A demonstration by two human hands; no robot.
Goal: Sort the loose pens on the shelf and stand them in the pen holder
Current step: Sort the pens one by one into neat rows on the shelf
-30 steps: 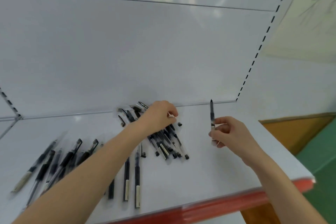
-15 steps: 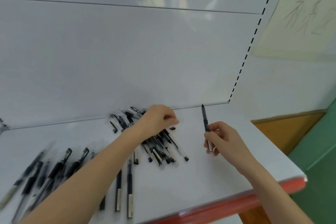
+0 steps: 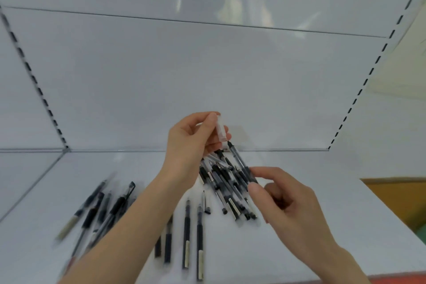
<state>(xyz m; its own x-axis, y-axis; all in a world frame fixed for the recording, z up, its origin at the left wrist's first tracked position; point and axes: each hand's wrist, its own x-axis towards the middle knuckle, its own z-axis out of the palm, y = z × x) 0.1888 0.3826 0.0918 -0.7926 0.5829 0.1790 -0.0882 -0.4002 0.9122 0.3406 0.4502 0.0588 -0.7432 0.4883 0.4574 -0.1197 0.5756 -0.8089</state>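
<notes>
Hands above pens (image 3: pixel 222 183) (left hand (image 3: pixel 191 143) on cap (image 3: pixel 220 130), right hand (image 3: pixel 288 203) on pen (image 3: pixel 239 161))

A white shelf (image 3: pixel 322 180) has a shiny white back wall (image 3: pixel 184 76). Slotted strips (image 3: pixel 359 92) run up both sides. A brown board (image 3: pixel 396 196) sits right.

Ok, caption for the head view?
Clear cap in the left hand, beside the pen held by the right hand, above loose pens.

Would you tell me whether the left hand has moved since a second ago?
Yes: the left hand has risen off the pen pile, pinching a clear cap above it.
</notes>
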